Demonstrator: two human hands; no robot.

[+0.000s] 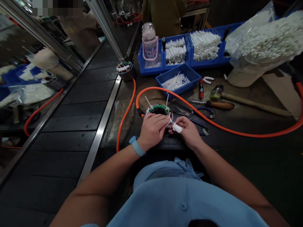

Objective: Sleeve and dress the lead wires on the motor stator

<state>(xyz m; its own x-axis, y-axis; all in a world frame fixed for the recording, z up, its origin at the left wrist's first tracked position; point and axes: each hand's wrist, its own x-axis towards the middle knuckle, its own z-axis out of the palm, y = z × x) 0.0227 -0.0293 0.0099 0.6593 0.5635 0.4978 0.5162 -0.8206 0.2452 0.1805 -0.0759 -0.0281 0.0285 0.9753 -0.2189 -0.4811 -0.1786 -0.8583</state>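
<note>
**Both hands on the stator at the bench's near edge**

Left hand [153,128] curls over the wound stator [159,111], fingers closed on its rim. Right hand [188,130] pinches white tape [177,128] just beside it. Scissors [196,115] crowd the right; orange hose [213,124] loops around.

Left hand [152,129], right hand [188,130] curled together

dark workbench [236,148], orange hose [213,123], scissors [193,116], blue bins [178,82]
</note>
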